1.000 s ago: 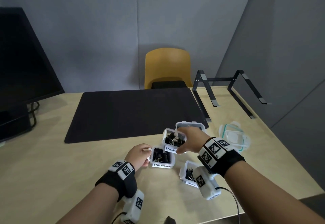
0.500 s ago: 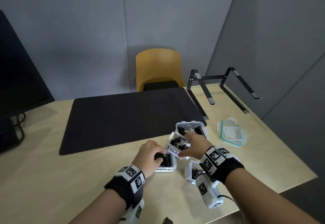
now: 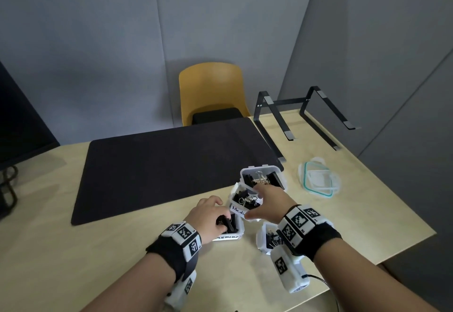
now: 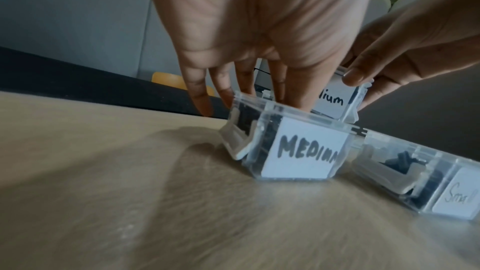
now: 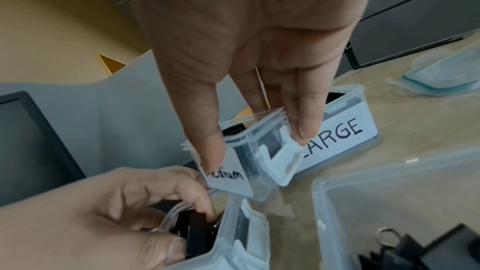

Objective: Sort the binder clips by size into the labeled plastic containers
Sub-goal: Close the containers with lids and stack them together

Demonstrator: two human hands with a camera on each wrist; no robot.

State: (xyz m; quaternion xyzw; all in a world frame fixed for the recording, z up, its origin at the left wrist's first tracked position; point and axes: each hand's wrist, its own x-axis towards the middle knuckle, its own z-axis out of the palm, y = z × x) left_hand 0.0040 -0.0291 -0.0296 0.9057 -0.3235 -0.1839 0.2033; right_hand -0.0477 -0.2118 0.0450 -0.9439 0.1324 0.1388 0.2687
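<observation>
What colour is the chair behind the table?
Mustard yellow, with a black seat pad; the chair shows best in the head view.

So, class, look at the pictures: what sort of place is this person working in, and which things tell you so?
Probably an office or study workstation. A pale wooden desk carries a black desk mat, an empty laptop stand and a monitor, with a yellow chair against grey partition walls.

My view shows a pale wooden table (image 3: 73, 250) carrying a black desk mat (image 3: 159, 164), a black laptop stand (image 3: 306, 115) and stacked clear lids (image 3: 321, 179). Near me sit the MEDIUM container (image 4: 298, 151), the Small container (image 4: 428, 188) and the LARGE container (image 5: 342, 130), all directly on the wood.
</observation>
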